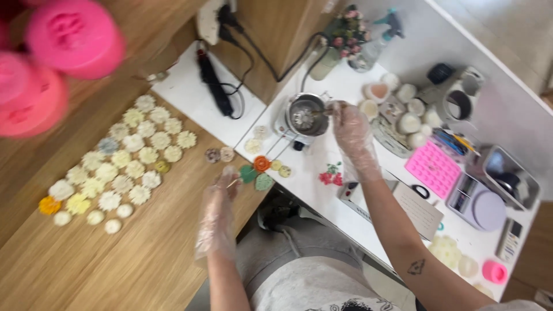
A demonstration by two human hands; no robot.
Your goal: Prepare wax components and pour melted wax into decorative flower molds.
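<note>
The gloved right hand (350,129) pinches a stirrer in the metal melting pot (305,115) on the white surface (311,167). Left hand (222,196), fingers pinching a thin stick, hovers near flower-shaped wax pieces (124,161); a pink mould (433,167) lies aside.

Bright, even daylight — soft shadows, slight motion blur, pink blobs defocused top-left.

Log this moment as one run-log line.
left hand: gloved, pinching thin stick near green leaf piece | right hand: gloved, at melting pot | wax flowers: laid on wood table
</note>
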